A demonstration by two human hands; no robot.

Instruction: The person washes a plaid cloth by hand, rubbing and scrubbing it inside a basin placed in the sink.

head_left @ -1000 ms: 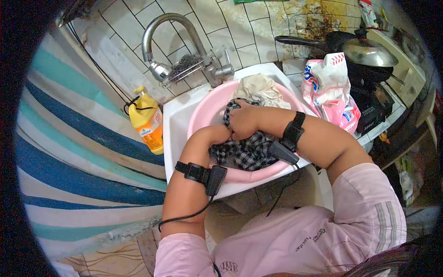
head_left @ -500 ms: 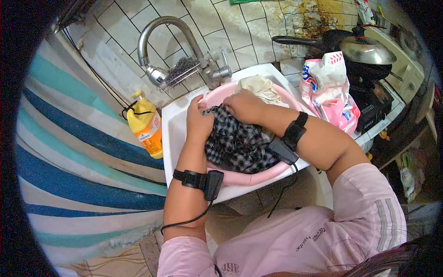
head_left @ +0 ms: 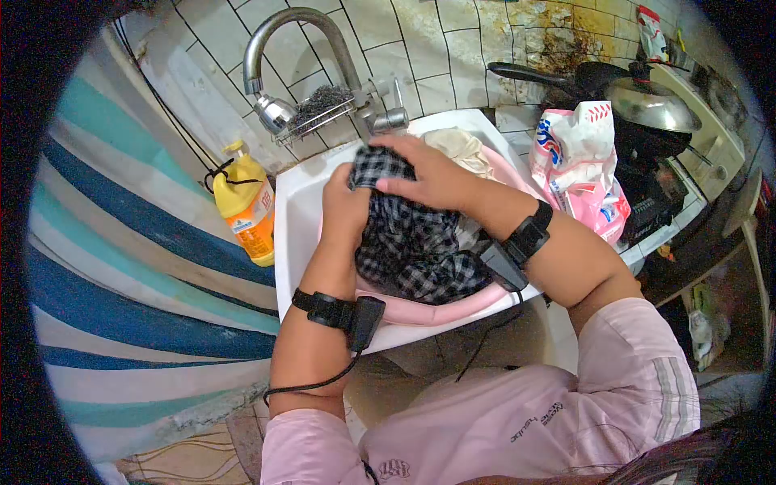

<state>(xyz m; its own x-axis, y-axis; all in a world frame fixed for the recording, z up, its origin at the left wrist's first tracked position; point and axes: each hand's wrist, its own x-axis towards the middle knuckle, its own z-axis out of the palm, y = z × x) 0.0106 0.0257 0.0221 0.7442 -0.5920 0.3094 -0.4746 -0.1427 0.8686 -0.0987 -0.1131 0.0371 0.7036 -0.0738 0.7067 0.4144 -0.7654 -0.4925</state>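
Note:
A black-and-white checked garment [head_left: 420, 250] lies bunched in a pink basin [head_left: 440, 314] that sits in the white sink. My right hand [head_left: 428, 174] grips its raised upper end, thumb across the front and fingers over the back. Along the left edge of that same bunch, my left hand [head_left: 346, 202] is closed on the cloth, its fingertips partly hidden. A cream cloth [head_left: 459, 149] rests at the basin's far side, behind my right hand.
A curved faucet [head_left: 303, 16] rises behind the white sink [head_left: 295, 250], beside a wire rack with a scouring pad [head_left: 325, 99]. A yellow bottle [head_left: 246, 206] stands left. At right are a detergent bag [head_left: 578, 153] and a lidded pan [head_left: 651, 105].
The upper end of the checked garment has been lifted into a raised bunch. My right hand has moved slightly and now has its thumb across the cloth. The view has shifted a little.

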